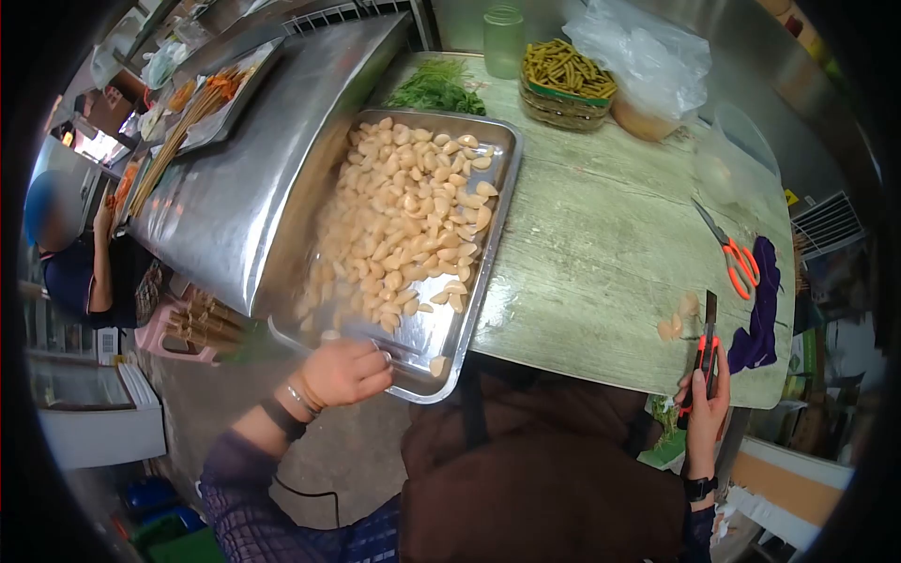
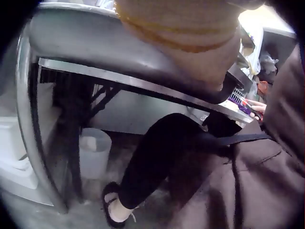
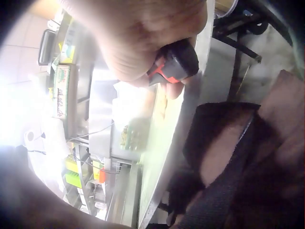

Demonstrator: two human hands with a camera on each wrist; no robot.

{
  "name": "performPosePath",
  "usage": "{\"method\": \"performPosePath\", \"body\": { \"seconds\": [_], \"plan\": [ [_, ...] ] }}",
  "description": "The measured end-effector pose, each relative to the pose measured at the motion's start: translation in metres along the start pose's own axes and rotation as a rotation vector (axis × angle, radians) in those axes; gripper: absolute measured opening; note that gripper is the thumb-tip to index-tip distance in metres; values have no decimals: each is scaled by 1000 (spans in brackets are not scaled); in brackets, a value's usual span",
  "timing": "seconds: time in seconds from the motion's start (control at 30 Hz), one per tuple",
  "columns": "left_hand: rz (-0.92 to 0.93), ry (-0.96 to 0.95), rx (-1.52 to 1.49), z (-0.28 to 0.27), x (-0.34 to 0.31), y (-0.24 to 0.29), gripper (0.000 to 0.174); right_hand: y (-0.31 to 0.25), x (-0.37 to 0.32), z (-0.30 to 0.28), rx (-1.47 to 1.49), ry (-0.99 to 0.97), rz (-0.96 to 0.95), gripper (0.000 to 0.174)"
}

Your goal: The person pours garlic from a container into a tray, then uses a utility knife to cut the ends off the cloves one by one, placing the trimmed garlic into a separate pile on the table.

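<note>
A steel tray heaped with peeled garlic cloves lies on the pale wooden table, its near corner hanging over the edge. My left hand grips that near rim; from below, the left wrist view shows the tray's underside and my hand. My right hand holds a knife by its black-and-orange handle at the table's near right edge, blade pointing away. A few loose cloves lie just left of the blade.
Orange scissors and a purple cloth lie at the right. A green jar, a basket of green beans, a plastic bag and dill stand at the back. A steel cover borders the tray's left. Below sits a white bucket.
</note>
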State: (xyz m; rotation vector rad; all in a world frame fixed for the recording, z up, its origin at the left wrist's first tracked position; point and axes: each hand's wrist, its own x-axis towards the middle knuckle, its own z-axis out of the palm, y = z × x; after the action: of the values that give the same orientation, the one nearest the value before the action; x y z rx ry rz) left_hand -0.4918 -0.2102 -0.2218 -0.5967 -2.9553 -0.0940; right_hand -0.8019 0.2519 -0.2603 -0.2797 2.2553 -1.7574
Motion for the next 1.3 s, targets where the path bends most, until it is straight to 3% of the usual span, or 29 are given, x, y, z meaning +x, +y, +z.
{"method": "performPosePath", "body": {
  "seconds": [0.1, 0.2, 0.3, 0.4, 0.47, 0.67, 0.77, 0.87, 0.93, 0.97, 1.03, 1.13, 1.17, 1.3],
  "plan": [
    [-39, -98, 47, -5, -5, -9, 20, 0, 2, -1, -13, -6, 17, 58],
    [-92, -124, -119, -20, 8, -7, 21, 1, 4, -3, -24, -11, 12, 58],
    [-216, -33, -268, -48, 30, 1, 22, 2, 3, -3, -3, 0, 16, 57],
    [-546, 173, -70, -45, 74, -4, 23, 1, 6, -2, 47, -4, 38, 57],
    [-635, 271, -129, -32, 108, -26, 24, -2, 8, -3, 63, -13, 45, 57],
    [-652, 1, 55, 16, 147, -75, 23, 2, 3, -7, 65, -28, 5, 58],
    [-616, 25, 14, 8, 143, -68, 26, 2, 1, -8, 116, -14, 19, 58],
    [-626, 372, -123, -20, 157, -32, 27, 3, 4, -7, 151, -24, 4, 58],
    [-482, 456, -280, -35, 183, 9, 24, 1, 1, -7, 151, -43, -4, 58],
    [-508, 457, -498, -35, 200, 34, 20, 1, 0, -6, 175, -71, -1, 59],
    [-455, 452, -731, -8, 232, 64, 19, 4, 1, -4, 217, -99, 4, 60],
    [-580, 410, -1096, 59, 267, 92, 17, -10, -7, -9, 208, -223, 29, 62],
    [-582, 396, -1114, 69, 273, 99, 16, -15, -10, -8, 198, -256, 37, 62],
    [-312, 452, -654, 88, 287, 100, 18, -34, -17, -13, 39, -374, 34, 60]
  ]
}}
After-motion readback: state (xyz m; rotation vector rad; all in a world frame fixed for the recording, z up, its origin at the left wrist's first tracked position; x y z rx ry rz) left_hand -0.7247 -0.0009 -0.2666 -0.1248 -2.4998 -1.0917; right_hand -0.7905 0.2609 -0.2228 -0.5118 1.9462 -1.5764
